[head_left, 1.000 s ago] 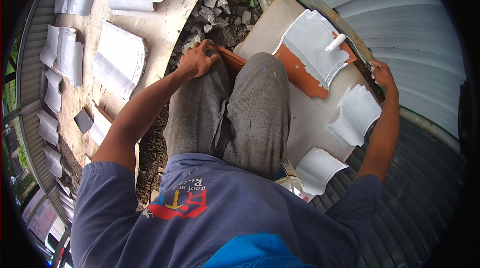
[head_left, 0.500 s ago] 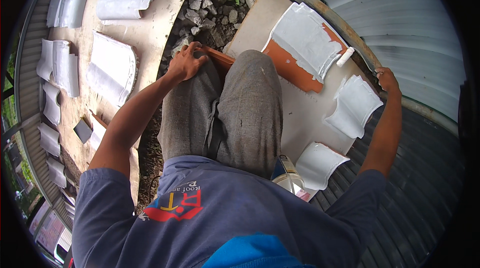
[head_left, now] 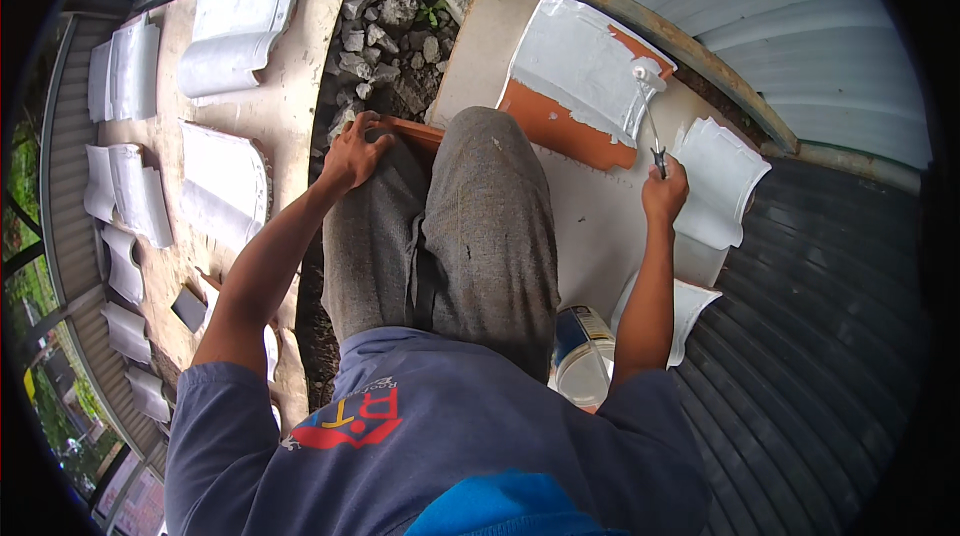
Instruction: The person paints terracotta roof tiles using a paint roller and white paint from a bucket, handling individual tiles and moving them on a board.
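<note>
My right hand (head_left: 664,192) is closed around the dark handle of a small paint roller (head_left: 649,116). The white roller head touches the upper right part of a roof tile (head_left: 575,61). White paint covers much of that tile, while bare orange shows along its lower left side and near the roller. My left hand (head_left: 355,151) lies over my left knee with its fingers apart, holding nothing. Just beside its fingertips, an orange tile (head_left: 412,132) shows partly behind my knees. A paint bucket (head_left: 585,366) stands by my right thigh, partly hidden by my shirt.
White-painted tiles (head_left: 715,181) lie to the right, one partly behind my right forearm. More white tiles (head_left: 225,181) lie on a board (head_left: 170,266) at left. Broken rocks (head_left: 390,36) fill the gap between boards. Corrugated metal sheeting (head_left: 800,336) borders the right side.
My right hand has moved left and nearer, swinging the roller from the tile's right edge onto its upper right part. My left hand stays on the knee. The view has shifted slightly.
</note>
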### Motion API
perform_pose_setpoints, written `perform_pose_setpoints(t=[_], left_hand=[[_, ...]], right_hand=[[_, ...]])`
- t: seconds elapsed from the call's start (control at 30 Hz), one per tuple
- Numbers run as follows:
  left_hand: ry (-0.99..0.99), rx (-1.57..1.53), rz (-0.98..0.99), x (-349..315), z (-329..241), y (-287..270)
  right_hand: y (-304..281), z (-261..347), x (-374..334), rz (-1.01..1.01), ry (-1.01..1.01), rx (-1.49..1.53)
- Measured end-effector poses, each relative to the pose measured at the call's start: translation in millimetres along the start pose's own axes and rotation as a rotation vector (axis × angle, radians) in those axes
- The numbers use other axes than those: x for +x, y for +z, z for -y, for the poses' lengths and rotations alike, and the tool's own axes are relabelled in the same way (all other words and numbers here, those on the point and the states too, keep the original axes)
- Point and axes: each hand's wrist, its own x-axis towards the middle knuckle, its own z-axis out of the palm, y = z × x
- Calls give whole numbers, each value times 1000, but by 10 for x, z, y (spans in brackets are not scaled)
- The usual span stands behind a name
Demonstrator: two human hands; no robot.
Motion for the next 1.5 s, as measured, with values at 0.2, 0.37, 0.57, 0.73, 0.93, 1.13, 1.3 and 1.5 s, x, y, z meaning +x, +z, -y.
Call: perform_pose_setpoints(t=[0.2,0.37,0.57,0.73,0.93,1.13,1.3,1.5], left_hand=[[47,-10,2,8,40,14],[94,-6,19,64,28,17],[52,42,29,45,37,2],[48,34,22,52,84,-3],[73,29,30,61,142,26],[37,28,39,37,-3,-20],[69,-4,21,30,35,-28],[55,-3,34,39,30,-19]], right_hand=[[387,146,54,-40,76,-88],[560,-17,263,-160,59,-9],[554,-97,162,5,63,-31],[531,24,103,-39,79,-4],[647,147,324,-151,82,28],[718,29,193,-172,131,91],[729,56,248,-229,66,92],[724,63,262,-243,102,75]])
